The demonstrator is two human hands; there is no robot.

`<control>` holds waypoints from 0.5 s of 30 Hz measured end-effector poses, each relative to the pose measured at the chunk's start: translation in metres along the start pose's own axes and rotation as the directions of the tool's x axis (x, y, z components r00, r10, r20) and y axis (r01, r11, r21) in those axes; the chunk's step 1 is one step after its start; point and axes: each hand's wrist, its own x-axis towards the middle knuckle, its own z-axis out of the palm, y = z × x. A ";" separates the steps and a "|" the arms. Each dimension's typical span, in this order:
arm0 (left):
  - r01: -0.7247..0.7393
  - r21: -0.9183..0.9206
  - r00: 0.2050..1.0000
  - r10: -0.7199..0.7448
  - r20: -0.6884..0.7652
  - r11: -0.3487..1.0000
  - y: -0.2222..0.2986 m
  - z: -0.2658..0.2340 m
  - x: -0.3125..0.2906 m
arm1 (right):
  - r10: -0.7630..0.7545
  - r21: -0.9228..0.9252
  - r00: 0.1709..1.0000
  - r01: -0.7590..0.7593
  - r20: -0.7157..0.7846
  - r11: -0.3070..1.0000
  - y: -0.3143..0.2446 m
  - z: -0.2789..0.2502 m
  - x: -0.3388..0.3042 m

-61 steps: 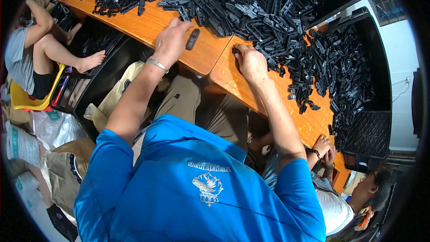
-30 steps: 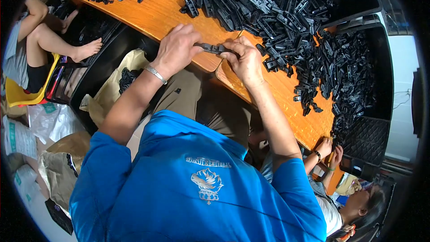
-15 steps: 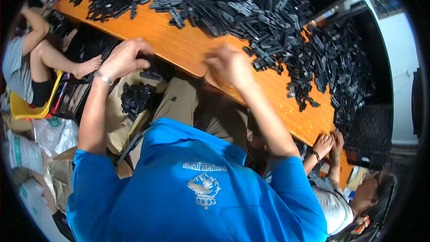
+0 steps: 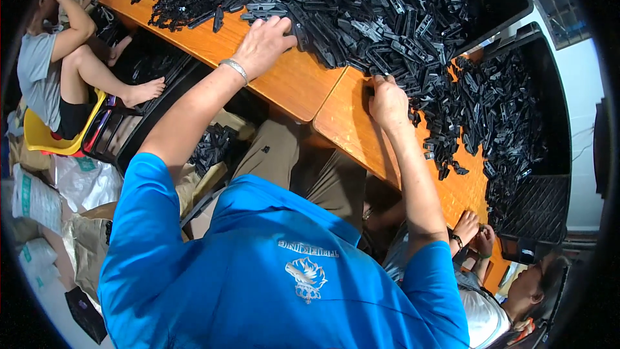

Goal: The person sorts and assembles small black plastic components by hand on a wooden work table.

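A large heap of black plastic parts [image 4: 361, 19], many long and narrow, covers the far side of the orange wooden table [image 4: 297, 90]. My left hand [image 4: 263, 48], with a silver bracelet at the wrist, reaches over the table to the near edge of the heap. Its fingers are bent but apart, and nothing shows in them. Farther right, my right hand [image 4: 389, 105] has its fingers closed at the heap's edge. A dark part lies at its fingertips, mostly covered by the hand.
A paper sack [image 4: 194, 190] holding black parts [image 4: 214, 148] stands below the table's edge. To the right is a black crate [image 4: 536, 200]. A co-worker's hands [image 4: 475, 231] are at the table's right end. Another person [image 4: 61, 71] sits at left on a yellow chair [image 4: 48, 132].
My left hand has moved right and away from me, from beside the table to the heap. My right hand has moved right, from the bare wood to the parts.
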 end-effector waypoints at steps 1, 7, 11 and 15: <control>-0.004 0.003 1.000 0.004 -0.001 1.000 -0.002 0.000 -0.001 | 0.018 0.037 0.999 -0.019 0.027 0.999 -0.002 -0.002 -0.001; 0.061 -0.150 0.998 -0.065 -0.017 0.987 -0.007 -0.003 -0.008 | -0.071 0.457 0.992 0.113 -0.108 0.882 -0.012 0.009 -0.011; 0.311 -0.504 0.938 -0.346 0.025 0.806 0.005 -0.015 -0.019 | 0.129 0.732 0.990 -0.131 0.059 0.669 -0.034 0.015 -0.014; 0.393 -0.818 0.839 -0.528 0.131 0.421 0.011 0.003 -0.043 | 0.122 0.631 0.992 -0.076 -0.030 0.772 -0.052 0.014 -0.026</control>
